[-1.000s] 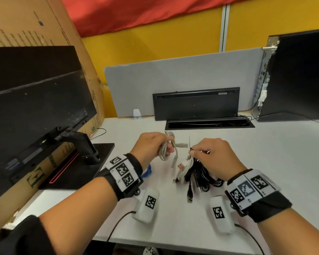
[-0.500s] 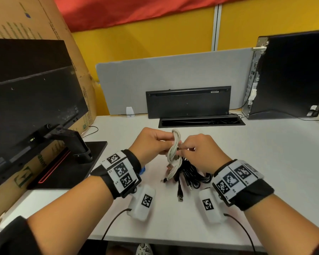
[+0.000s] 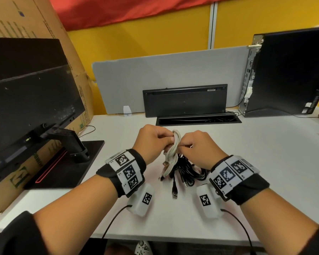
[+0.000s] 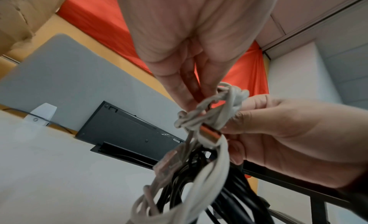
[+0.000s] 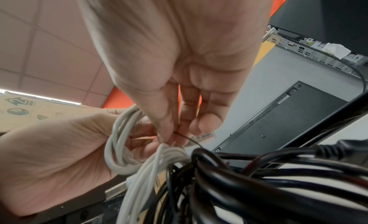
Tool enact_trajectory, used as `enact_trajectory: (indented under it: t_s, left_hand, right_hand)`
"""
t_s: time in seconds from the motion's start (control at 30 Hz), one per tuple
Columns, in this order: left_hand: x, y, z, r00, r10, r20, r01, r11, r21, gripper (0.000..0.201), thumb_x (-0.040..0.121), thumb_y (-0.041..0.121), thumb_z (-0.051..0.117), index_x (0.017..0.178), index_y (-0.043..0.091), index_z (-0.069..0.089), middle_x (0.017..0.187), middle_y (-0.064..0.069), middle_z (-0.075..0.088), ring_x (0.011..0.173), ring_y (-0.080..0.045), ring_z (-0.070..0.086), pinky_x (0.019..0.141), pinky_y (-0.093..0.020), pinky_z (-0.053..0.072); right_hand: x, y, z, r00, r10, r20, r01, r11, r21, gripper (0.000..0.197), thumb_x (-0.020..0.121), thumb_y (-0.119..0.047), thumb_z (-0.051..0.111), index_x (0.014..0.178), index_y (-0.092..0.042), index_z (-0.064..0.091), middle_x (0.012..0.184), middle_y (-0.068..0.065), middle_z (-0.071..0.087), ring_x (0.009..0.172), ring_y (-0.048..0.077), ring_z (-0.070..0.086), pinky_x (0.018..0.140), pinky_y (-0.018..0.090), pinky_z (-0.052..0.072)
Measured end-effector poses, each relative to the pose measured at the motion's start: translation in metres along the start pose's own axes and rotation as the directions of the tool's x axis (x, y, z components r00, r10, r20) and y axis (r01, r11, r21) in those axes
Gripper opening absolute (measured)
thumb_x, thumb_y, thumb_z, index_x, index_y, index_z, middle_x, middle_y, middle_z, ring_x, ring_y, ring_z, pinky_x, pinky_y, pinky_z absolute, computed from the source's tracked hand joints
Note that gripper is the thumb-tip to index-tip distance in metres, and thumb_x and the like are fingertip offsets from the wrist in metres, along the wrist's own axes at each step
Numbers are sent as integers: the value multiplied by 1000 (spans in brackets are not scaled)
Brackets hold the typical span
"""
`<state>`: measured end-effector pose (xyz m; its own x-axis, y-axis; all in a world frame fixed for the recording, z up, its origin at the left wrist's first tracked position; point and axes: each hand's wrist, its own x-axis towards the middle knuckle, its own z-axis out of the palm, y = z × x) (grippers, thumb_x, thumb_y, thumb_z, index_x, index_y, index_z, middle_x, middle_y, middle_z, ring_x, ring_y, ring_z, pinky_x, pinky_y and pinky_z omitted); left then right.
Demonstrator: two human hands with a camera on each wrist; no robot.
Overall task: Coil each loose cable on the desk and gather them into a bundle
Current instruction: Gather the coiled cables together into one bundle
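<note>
Both of my hands meet above the middle of the white desk. My left hand has its fingers curled around the upper end of a coiled white round cable, gripping it. My right hand faces it from the other side, fingers curled too, and its thumb and fingertips pinch a thin dark wire tie right at the top of the white coil, so the 2 hands are nearly touching.

From the left wrist view, the white cable is looped several times and crosses over itself in a knot-like wrap near my fingertips, with a small plug with a copper-coloured metal end lying against it. Below my hands the white coil hangs down and rests against a bunch of coiled glossy black cables, which lies on the desk just under my right hand. 1 black plug end sticks out of the bunch towards me.

Behind my hands, a flat black hinged lid stands upright over a slot in the desk, in front of a grey fabric divider panel. To my left stands a black monitor on its stand, with a brown cardboard box behind it. To my right stands a black desktop computer tower.
</note>
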<state>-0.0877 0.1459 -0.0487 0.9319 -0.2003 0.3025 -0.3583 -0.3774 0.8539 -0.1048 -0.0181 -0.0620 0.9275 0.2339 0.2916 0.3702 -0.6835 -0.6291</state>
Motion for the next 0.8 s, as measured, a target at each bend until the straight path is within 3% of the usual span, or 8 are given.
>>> enact_trajectory:
  t_s: [0.17, 0.3, 0.4, 0.47, 0.63, 0.73, 0.8]
  left_hand:
    - [2, -2, 3, 999, -20, -34, 22, 999, 46, 8, 87, 3, 67, 82, 4, 74, 75, -15, 72, 68, -31, 71, 68, -45, 61]
    - [3, -5, 1, 999, 12, -39, -7, 990, 138, 11, 87, 5, 66, 77, 6, 69, 74, -12, 71, 69, -27, 69, 71, -45, 60]
    - [4, -6, -1, 999, 44, -24, -40, 987, 157, 15, 87, 2, 64, 74, 8, 68, 76, -10, 70, 71, -25, 67, 75, -43, 58]
    - [4, -5, -2, 998, 50, -27, -45, 987, 152, 21, 88, 1, 61, 71, 12, 65, 77, -9, 69, 71, -21, 66, 76, -42, 58]
    - [5, 0, -4, 996, 91, 9, -91, 965, 244, 24, 89, -1, 58, 69, 12, 55, 85, -7, 62, 76, -25, 64, 75, -46, 57]
    - [5, 7, -7, 993, 104, 64, -119, 938, 326, 37, 89, -2, 59, 63, 22, 48, 89, -8, 64, 80, -26, 64, 76, -47, 57]
    - [7, 11, -9, 993, 62, 98, -93, 932, 350, 34, 91, 1, 57, 65, 21, 50, 90, -12, 67, 77, -28, 66, 74, -46, 58]
  right_hand:
    - [1, 5, -3, 999, 43, -17, -42, 999, 27, 11, 88, -24, 69, 87, -27, 79, 76, -7, 69, 69, 5, 57, 61, 13, 35]
    - [-2, 16, -7, 988, 116, -101, -100, 983, 154, 8, 84, -26, 73, 79, -24, 79, 74, -10, 71, 59, 9, 63, 54, 15, 49]
    - [-4, 25, -9, 975, 180, -131, -136, 947, 290, 13, 83, -22, 74, 72, -28, 77, 72, -9, 72, 49, 5, 64, 47, 9, 44]
    - [-5, 31, -8, 968, 207, -139, -148, 926, 348, 20, 84, -21, 74, 66, -31, 76, 68, -3, 73, 52, 8, 67, 52, 12, 46]
    - [-6, 40, -4, 947, 292, -135, -193, 852, 486, 16, 85, -18, 74, 69, -21, 77, 67, 3, 73, 60, 16, 71, 69, 32, 60]
    - [-7, 40, -1, 942, 311, -125, -194, 810, 554, 14, 84, -15, 74, 71, -19, 78, 67, 2, 74, 64, 17, 72, 71, 33, 61]
    - [-8, 40, 0, 941, 316, -125, -189, 792, 580, 11, 84, -15, 74, 75, -17, 78, 68, 2, 74, 65, 17, 72, 71, 32, 61]
